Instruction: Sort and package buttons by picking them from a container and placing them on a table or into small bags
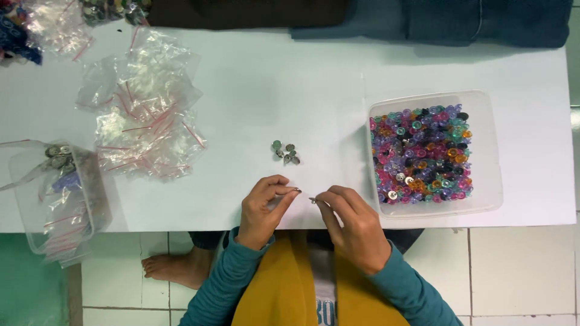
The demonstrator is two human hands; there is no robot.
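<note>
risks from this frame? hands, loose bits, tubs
1. The left hand and right hand pinch a tiny metal piece near the front edge of the white table; a slip could send it to the tiled floor.
2. The small cluster of loose round studs lies unboxed and could roll or scatter.
3. The clear plastic tub with zip bags overhangs the table edge and may tip.

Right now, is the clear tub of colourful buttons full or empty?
Roughly full: buttons cover most of the lidless tub's floor, leaving bare margins.
</note>
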